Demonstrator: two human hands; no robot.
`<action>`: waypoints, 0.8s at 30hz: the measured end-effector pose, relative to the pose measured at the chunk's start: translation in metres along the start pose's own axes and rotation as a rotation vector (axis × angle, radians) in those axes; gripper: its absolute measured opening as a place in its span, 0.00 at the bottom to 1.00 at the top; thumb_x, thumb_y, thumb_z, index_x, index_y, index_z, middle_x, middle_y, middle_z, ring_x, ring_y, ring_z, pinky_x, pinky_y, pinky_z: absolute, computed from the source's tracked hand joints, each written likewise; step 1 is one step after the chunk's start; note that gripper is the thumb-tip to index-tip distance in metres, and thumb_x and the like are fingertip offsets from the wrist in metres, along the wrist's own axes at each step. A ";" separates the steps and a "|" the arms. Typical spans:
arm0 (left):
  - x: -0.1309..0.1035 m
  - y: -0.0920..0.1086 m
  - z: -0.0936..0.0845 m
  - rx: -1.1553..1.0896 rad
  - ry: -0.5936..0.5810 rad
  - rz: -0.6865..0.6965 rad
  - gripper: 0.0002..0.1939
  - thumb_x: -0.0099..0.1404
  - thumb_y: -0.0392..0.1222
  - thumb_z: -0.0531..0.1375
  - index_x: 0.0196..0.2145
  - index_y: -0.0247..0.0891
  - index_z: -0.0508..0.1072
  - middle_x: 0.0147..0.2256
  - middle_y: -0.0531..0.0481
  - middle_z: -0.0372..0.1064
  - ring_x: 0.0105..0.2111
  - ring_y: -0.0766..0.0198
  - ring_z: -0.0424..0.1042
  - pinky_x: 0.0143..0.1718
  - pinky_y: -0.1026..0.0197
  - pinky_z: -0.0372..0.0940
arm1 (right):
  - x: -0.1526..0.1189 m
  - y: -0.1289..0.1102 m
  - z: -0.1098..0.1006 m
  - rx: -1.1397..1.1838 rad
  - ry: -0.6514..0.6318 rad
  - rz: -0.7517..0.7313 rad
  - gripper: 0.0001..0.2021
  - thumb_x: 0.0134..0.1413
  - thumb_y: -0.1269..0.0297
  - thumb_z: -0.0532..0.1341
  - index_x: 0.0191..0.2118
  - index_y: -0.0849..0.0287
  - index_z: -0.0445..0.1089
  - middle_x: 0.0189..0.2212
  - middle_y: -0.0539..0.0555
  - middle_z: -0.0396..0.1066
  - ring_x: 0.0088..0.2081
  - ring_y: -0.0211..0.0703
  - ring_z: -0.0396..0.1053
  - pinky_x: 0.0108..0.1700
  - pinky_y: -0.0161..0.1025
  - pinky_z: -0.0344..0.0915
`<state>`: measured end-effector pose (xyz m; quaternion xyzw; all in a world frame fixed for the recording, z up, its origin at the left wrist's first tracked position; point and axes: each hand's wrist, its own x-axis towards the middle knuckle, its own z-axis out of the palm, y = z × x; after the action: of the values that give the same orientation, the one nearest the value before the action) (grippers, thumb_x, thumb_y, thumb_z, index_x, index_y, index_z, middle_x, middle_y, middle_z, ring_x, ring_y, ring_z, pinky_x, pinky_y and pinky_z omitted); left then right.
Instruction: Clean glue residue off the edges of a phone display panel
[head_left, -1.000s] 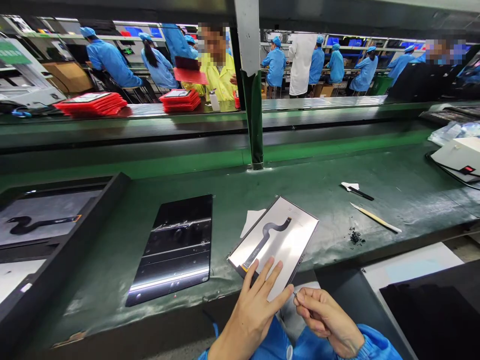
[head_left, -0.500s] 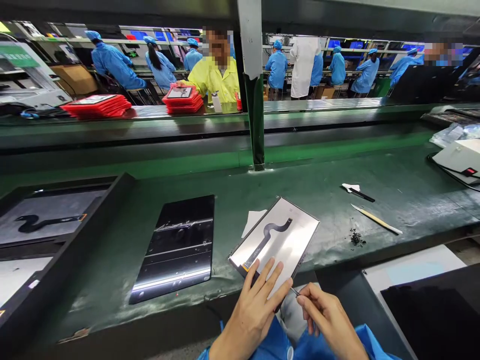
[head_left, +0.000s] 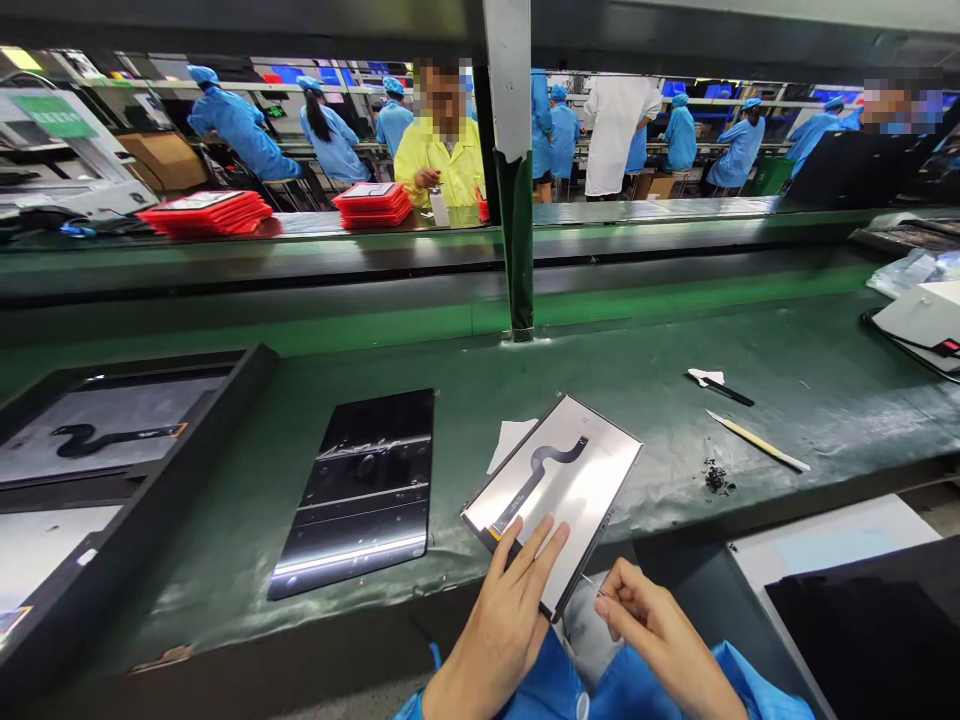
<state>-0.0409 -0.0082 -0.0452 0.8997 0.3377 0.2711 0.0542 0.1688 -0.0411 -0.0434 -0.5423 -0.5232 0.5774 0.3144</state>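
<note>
A silver-backed LCD panel (head_left: pixel 581 500) with a dark, curved flex cable (head_left: pixel 536 470) lies tilted over the front edge of the bench. My left hand (head_left: pixel 501 620) grips its lower end, fingers stretched across the silver back; the thumb is hidden. My right hand (head_left: pixel 641 615) is closed in a pinch on a thin metal tool (head_left: pixel 589 579), whose far end meets the panel's lower right edge. Its exact kind is hard to make out. A white sheet (head_left: pixel 511 442) shows partly under the panel. Left of it lies a glossy black glass panel (head_left: pixel 360 490).
A black tray (head_left: pixel 247 400) at the left holds more panels. To the right lie a pale-handled blade (head_left: pixel 754 440), black tweezers-like tool (head_left: pixel 727 388) and black scraps (head_left: pixel 718 478). A post (head_left: pixel 517 240) rises at the bench's back. Across it, a person in yellow (head_left: pixel 450 160) stands near red trays (head_left: pixel 373 205).
My left thumb has drawn back from the panel's right edge and is now out of sight. The right hand keeps its pinch on the tool. The person in yellow has moved an arm inward.
</note>
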 end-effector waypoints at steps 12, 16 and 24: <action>0.000 -0.002 0.003 0.024 0.015 0.021 0.44 0.53 0.17 0.45 0.69 0.23 0.46 0.64 0.39 0.60 0.68 0.58 0.51 0.67 0.44 0.51 | -0.001 -0.002 -0.005 -0.114 0.036 -0.017 0.24 0.60 0.38 0.54 0.31 0.55 0.66 0.21 0.46 0.58 0.26 0.39 0.57 0.29 0.36 0.54; -0.001 -0.003 0.004 0.026 0.006 0.012 0.45 0.53 0.17 0.45 0.69 0.24 0.45 0.64 0.39 0.59 0.68 0.57 0.51 0.66 0.43 0.52 | -0.001 -0.002 -0.005 -0.081 0.011 0.000 0.24 0.59 0.37 0.55 0.30 0.55 0.65 0.22 0.47 0.61 0.24 0.38 0.59 0.28 0.36 0.55; 0.001 -0.002 0.003 0.052 0.024 0.021 0.46 0.54 0.17 0.44 0.70 0.26 0.42 0.64 0.39 0.60 0.67 0.57 0.55 0.64 0.43 0.56 | 0.003 0.000 -0.006 0.047 -0.021 0.039 0.29 0.55 0.32 0.55 0.30 0.57 0.67 0.17 0.42 0.50 0.20 0.34 0.47 0.23 0.35 0.46</action>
<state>-0.0400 -0.0056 -0.0474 0.9011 0.3355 0.2736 0.0240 0.1740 -0.0368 -0.0439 -0.5388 -0.5022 0.6010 0.3102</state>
